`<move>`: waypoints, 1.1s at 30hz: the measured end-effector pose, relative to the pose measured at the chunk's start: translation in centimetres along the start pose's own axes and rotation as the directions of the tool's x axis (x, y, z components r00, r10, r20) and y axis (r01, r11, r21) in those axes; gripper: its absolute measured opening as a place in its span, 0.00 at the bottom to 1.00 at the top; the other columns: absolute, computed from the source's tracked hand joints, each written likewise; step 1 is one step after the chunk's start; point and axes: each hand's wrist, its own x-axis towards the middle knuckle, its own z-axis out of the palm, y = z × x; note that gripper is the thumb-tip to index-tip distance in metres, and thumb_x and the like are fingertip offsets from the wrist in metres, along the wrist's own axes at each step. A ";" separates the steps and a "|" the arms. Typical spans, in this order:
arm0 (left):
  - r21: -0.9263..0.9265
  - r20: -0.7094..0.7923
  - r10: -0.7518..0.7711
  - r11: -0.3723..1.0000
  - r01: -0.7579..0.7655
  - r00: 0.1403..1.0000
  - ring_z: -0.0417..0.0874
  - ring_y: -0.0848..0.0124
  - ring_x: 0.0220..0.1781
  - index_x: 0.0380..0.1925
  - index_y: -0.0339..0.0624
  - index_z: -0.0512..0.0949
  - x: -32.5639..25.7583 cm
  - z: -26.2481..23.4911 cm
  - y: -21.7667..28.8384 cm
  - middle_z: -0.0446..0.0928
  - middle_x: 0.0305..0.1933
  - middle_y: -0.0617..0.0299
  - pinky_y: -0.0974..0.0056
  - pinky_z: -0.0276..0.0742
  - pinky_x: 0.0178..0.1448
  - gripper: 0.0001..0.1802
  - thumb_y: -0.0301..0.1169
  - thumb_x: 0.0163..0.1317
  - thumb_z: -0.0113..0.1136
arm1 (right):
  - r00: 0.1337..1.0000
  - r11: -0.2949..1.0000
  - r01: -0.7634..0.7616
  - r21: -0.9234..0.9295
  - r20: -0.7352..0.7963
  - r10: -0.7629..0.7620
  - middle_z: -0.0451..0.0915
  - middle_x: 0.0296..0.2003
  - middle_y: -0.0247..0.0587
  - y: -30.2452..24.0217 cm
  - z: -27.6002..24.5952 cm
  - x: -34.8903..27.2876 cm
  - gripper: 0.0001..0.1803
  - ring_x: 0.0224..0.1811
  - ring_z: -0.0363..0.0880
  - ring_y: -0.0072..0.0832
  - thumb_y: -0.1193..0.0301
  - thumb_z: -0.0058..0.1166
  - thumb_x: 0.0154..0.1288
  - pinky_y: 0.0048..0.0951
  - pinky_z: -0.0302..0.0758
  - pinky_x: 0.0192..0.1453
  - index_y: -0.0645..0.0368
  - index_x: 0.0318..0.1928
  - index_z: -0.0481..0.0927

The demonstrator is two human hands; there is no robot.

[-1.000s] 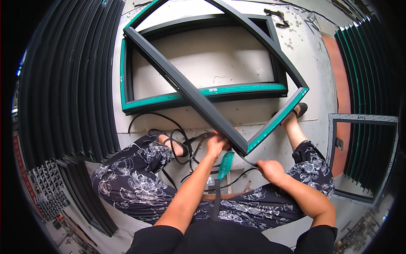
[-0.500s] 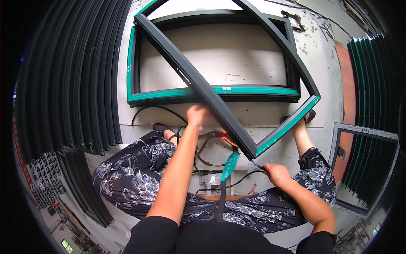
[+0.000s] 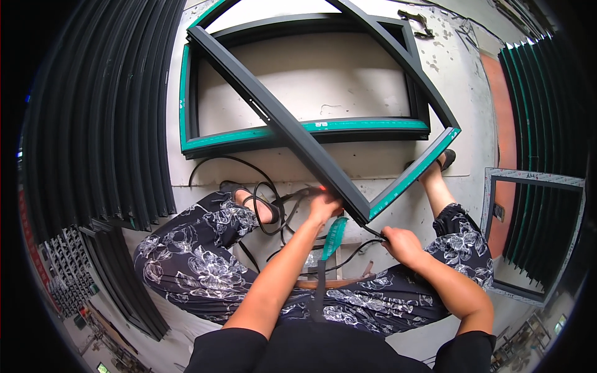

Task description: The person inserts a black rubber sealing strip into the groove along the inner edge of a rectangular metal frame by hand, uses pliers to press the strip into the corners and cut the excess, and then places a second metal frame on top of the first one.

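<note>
A dark grey window sash [image 3: 292, 133] with green protective film on one short side lies tilted across a larger frame [image 3: 242, 133]. At the sash's near corner my right hand [image 3: 403, 245] is closed on a thin black rubber strip [image 3: 372, 232], which loops back toward my lap. My left hand [image 3: 325, 205] is beneath the sash's long side, its fingers curled at an orange-handled tool [image 3: 322, 188]. That hand and the frame hide most of the tool. A green film tail [image 3: 335, 238] hangs beside the near corner.
Dark profiles [image 3: 106, 112] stand stacked at the left, more green-edged ones [image 3: 535, 93] at the right. A smaller film-wrapped frame [image 3: 488, 230] leans at the right. Black strip coils [image 3: 267, 227] lie between my legs. A dark clamp-like piece [image 3: 415, 23] lies at the far right.
My left hand has moved right and nearer, from the sash's long side to the orange-handled tool. My right hand stays at the corner with the strip. The whole view has shifted slightly.
</note>
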 end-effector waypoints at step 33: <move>-0.159 -0.292 0.129 0.970 -0.181 0.948 0.75 0.77 0.23 0.33 0.38 0.75 1.3 -8.0 4.9 0.77 0.28 0.65 0.73 0.70 0.24 0.09 0.34 0.62 0.53 | 0.956 0.886 0.038 0.462 -0.275 0.103 0.78 0.25 0.48 -9.4 7.0 8.4 0.13 0.26 0.78 0.39 0.73 0.51 0.57 0.36 0.73 0.32 0.62 0.44 0.73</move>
